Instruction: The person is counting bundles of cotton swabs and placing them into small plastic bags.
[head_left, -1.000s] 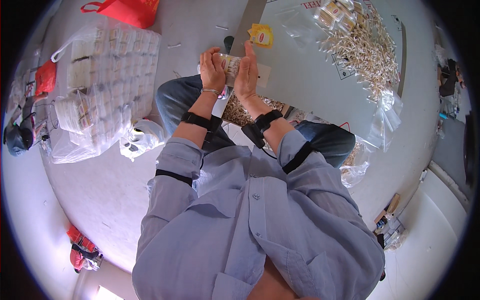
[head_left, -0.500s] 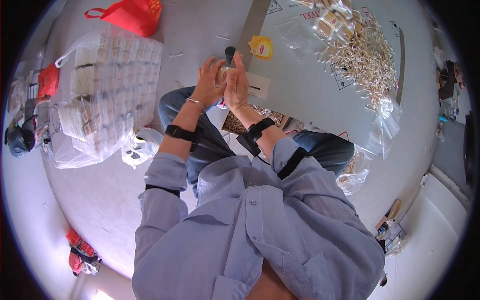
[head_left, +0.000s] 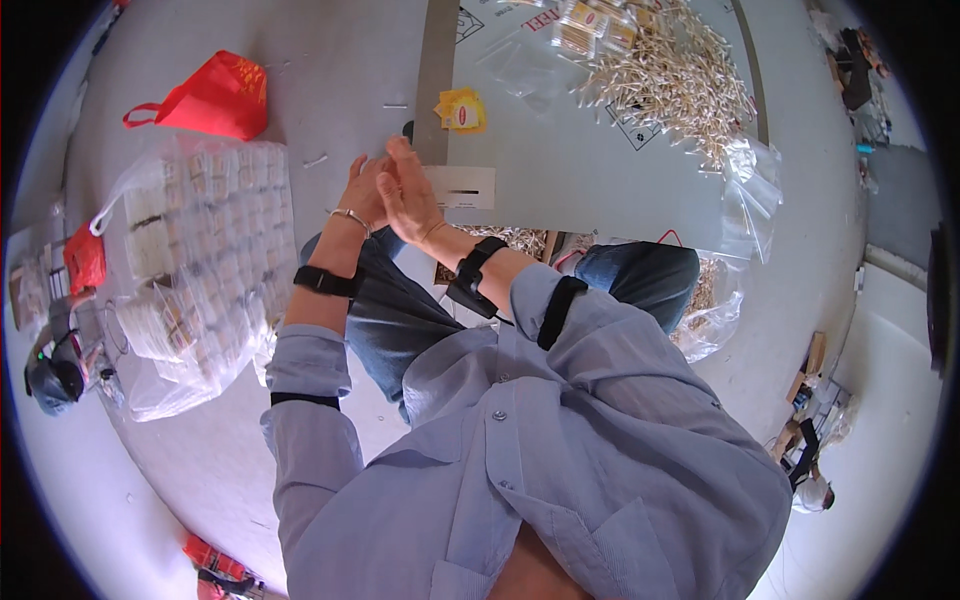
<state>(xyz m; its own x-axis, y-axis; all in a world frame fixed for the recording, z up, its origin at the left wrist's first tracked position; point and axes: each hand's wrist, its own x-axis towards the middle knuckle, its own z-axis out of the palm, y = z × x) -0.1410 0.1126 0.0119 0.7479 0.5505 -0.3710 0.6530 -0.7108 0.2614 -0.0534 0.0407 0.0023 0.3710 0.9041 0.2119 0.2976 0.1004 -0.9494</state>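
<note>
My left hand (head_left: 367, 190) and my right hand (head_left: 409, 197) are pressed together just off the table's left edge. A small clear packet of cotton swabs showed between them half a second ago; now the hands hide it. The left fingers are curled, while the right fingers lie stretched out against the left hand. Beside the right hand, a white card (head_left: 466, 188) with a dark slot lies at the table's corner. Farther up are yellow paper labels (head_left: 460, 110). A heap of loose cotton swabs (head_left: 680, 75) covers the far right, with filled packets (head_left: 583, 25) at its edge.
The grey table (head_left: 560, 195) stands ahead, with clear plastic bags (head_left: 750, 190) over its right edge. Below it, a box of swabs (head_left: 518, 240) sits between my knees. On the floor at left are a large clear bag of packets (head_left: 215, 240) and a red bag (head_left: 225, 95).
The view has shifted, so the table and both hands appear farther left. My hands stay together, and the packet between them has gone out of sight.
</note>
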